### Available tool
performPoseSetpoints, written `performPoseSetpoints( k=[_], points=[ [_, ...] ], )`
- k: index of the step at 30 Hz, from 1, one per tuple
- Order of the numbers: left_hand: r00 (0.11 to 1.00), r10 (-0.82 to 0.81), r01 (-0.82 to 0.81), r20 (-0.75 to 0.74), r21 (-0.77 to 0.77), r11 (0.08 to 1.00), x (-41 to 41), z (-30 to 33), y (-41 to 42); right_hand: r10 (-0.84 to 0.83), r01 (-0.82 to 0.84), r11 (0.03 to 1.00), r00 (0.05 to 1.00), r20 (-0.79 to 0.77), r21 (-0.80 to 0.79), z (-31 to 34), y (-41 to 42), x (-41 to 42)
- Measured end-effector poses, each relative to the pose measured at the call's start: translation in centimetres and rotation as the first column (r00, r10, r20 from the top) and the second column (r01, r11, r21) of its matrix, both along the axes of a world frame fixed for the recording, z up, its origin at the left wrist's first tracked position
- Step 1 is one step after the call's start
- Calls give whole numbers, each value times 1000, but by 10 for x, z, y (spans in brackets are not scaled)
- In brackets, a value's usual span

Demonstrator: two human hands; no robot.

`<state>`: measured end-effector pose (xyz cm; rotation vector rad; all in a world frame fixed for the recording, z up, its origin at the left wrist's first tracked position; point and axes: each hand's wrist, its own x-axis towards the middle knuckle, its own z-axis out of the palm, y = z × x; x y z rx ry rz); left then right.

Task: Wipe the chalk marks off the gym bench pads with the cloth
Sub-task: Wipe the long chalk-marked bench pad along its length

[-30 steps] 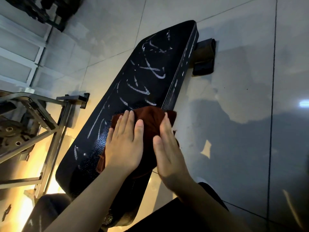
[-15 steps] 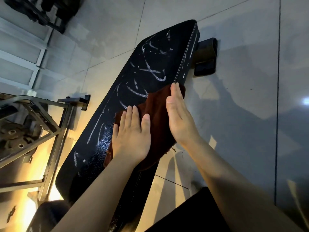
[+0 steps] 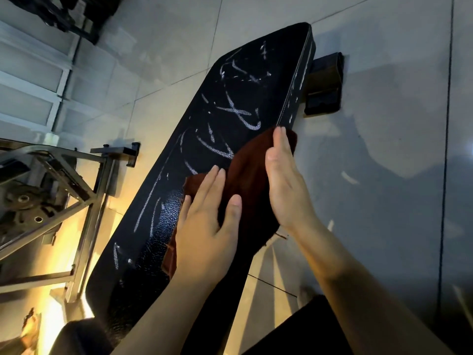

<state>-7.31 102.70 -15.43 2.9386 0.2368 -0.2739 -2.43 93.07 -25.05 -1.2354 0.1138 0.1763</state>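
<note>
Grip: left hand (image 3: 207, 226) and right hand (image 3: 284, 180) both flat, fingers straight, pressing the cloth (image 3: 245, 180); nothing clamped.
Cloth: on the bench pad (image 3: 158, 239), spread under both palms, draped over the pad edge by the right hand.
Chalk marks (image 3: 240, 116): mostly beyond the fingertips; some left of the left hand.
Method: advise even pressure, overlapping strokes toward the far end, side seam included.
Count: one cloth, one pad visible, two hands, marks numerous.

Ahead of my hands the bench pad (image 3: 245, 103) runs bare of objects to its far end, only chalk marks (image 3: 240, 115) on it. A steel rack frame (image 3: 84, 198) with weight plates (image 3: 23, 203) crowds my left; open tile floor (image 3: 384, 149) lies right.
</note>
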Motion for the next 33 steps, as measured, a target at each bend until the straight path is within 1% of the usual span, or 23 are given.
performPoseSetpoints(
  k=[2, 5, 8, 10, 13, 15, 17, 20, 23, 27, 28, 29, 31, 33],
  points=[
    [1000, -18, 19, -25, 49, 999, 0, -1, -2, 12, -11, 998, 1000, -6, 56, 1, 8, -23],
    [996, -35, 46, -79, 133, 990, 3, -4, -3, 11, -10, 998, 1000, -11, 66, 4, 24, -65],
    [995, -33, 47, -92, 154, 987, 4, -3, -5, 27, -22, 994, 999, -39, 104, 2, 21, -55],
    [995, -28, 41, -93, 150, 988, 4, -3, -5, 25, -22, 998, 998, -49, 66, -4, 11, -26],
    [997, -20, 31, -79, 145, 989, 4, -5, -4, 14, -16, 998, 999, -34, -57, -8, -1, 3],
    [997, -23, 35, -78, 155, 987, 4, -6, -4, 20, -21, 997, 1000, -6, -76, -9, 3, -10],
    [996, -22, 36, -85, 160, 987, 4, -5, -3, 26, -26, 1000, 1000, -3, -17, -4, 13, -43],
    [995, -25, 40, -93, 159, 986, 5, -5, -5, 16, -17, 1000, 1000, 19, 20, 1, 26, -83],
    [996, -16, 32, -93, 166, 986, 5, -6, -4, 20, -21, 999, 999, 33, 28, 0, 22, -68],
    [996, -15, 31, -93, 172, 985, 6, -6, -3, 32, -31, 996, 999, 16, -82, -4, 9, -18],
    [995, -16, 32, -94, 172, 984, 5, -6, -3, 23, -22, 996, 1000, 15, -82, -4, 10, -14],
    [995, -18, 34, -94, 171, 985, 5, -6, -4, -5, 6, 999, 1000, 20, -45, -3, 12, -16],
    [996, -18, 34, -90, 168, 985, 4, -5, -5, -116, 114, 991, 993, 25, 69, -3, 18, -27],
    [996, -17, 31, -90, 159, 987, 4, -5, -5, -252, 249, 964, 967, 24, 89, -9, 25, -40]
  ],
)
